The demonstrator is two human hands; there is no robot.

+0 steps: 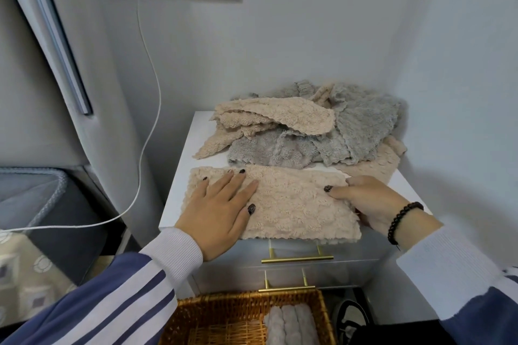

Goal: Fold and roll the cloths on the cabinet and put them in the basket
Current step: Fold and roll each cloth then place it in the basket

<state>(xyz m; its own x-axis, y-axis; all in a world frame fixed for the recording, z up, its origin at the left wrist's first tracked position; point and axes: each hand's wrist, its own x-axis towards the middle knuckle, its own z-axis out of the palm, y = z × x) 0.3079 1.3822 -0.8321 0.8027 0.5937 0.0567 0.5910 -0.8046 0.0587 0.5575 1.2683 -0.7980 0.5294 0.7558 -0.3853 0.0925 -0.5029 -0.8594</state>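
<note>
I see my left hand [221, 210] pressing flat, fingers straight, on the beige cloth [291, 204] at the cabinet's [179, 193] front edge while my right hand [372, 199] pinches its right end.

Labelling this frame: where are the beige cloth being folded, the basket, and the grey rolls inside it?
beige cloth [294, 204]: head view, middle.
basket [246, 297]: head view, back rim.
grey rolls [290, 325]: head view, middle roll.

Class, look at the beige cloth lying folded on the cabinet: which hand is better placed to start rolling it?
Right hand: it already grips the folded beige cloth at its end, while the left hand presses it flat.
</note>
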